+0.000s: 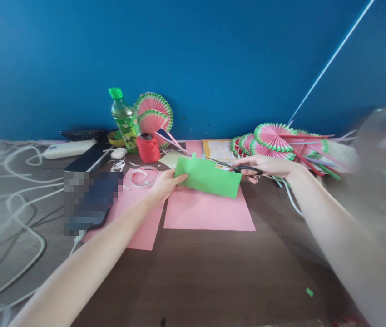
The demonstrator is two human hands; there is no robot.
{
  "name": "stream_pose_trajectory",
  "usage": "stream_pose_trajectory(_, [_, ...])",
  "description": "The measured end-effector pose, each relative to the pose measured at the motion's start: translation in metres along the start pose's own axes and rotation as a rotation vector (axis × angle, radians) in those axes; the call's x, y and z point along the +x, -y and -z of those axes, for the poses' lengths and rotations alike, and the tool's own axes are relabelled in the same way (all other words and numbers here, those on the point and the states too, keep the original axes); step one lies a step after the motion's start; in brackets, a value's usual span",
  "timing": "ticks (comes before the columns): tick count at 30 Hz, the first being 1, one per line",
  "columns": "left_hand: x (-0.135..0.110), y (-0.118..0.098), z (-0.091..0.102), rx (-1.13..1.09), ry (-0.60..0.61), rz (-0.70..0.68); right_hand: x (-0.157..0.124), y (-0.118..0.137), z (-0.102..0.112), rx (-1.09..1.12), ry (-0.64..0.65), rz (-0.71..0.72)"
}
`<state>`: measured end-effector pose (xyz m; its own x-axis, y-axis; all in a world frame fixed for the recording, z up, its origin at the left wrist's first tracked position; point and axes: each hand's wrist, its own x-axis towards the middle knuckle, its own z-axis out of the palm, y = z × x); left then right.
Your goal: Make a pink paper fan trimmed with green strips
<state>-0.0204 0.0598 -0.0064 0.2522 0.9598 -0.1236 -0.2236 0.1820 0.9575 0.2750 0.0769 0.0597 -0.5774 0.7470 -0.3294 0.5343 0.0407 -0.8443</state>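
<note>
My left hand [165, 184] pinches the left end of a green sheet of paper [210, 177], thumb on its front face. In my right hand [256, 167] is a pair of scissors [237, 169] with dark handles, its blades pointing left along the paper's upper edge. A small green tab [193, 155] sticks up from that edge near the left end. Beneath the green paper lies a pink sheet [210, 215] on the table. Whether the blades are cutting into the paper cannot be made out.
Left of my hands are another pink sheet [141, 231], a roll of clear tape [144, 175], a red spool [148, 149], a green-capped bottle [125, 125] and a phone [92, 200]. White cables [39, 227] sprawl further left. Pleated watermelon-coloured paper fans [274, 141] lie along the blue wall [193, 59].
</note>
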Motion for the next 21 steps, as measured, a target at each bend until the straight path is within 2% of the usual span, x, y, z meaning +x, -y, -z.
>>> stream_pose_trajectory(7, [-0.001, 0.002, 0.002, 0.006, 0.007, -0.041, -0.009, -0.01, 0.016, 0.017, 0.027, -0.028])
stream_pose_trajectory(15, [-0.001, 0.006, 0.003, 0.035, 0.033, -0.063, -0.001, 0.001, -0.002, -0.025, -0.035, -0.043])
stream_pose_trajectory(21, [-0.003, 0.004, 0.0, 0.048, 0.031, -0.076, 0.003, 0.0, -0.007, -0.042, -0.034, -0.006])
